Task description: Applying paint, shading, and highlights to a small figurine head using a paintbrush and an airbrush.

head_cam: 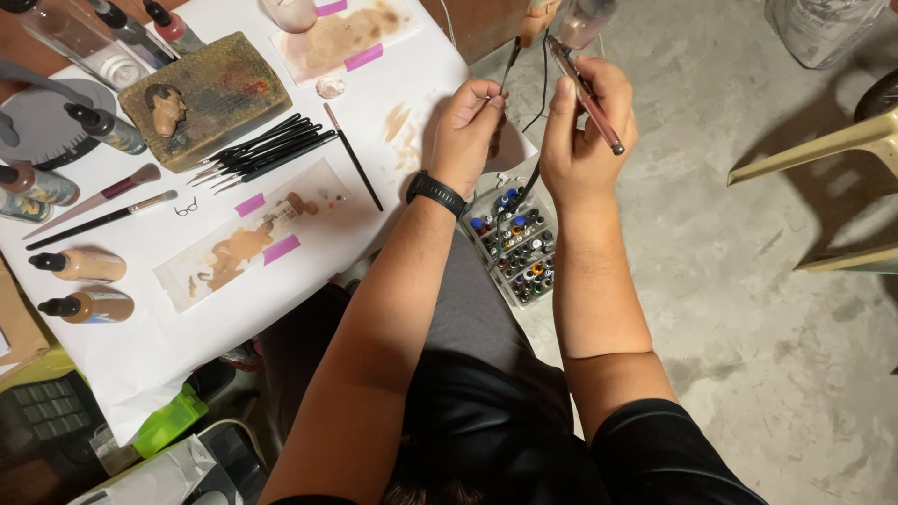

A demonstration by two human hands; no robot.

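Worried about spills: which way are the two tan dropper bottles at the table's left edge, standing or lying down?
Lying down: both tan dropper bottles rest on their sides, black caps pointing left.

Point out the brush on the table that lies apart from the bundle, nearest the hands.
The single thin black brush, lying slanted on the white paper right of the bundled brushes, closest to the left hand.

so the brushes (267, 150) lie in a row on the counter (168, 346), just right of the block (210, 98); dropper bottles (84, 285) along the left edge; a box of small bottles (517, 245) sits on the floor (748, 309) below both hands, right of the counter; chair (823, 150) far right
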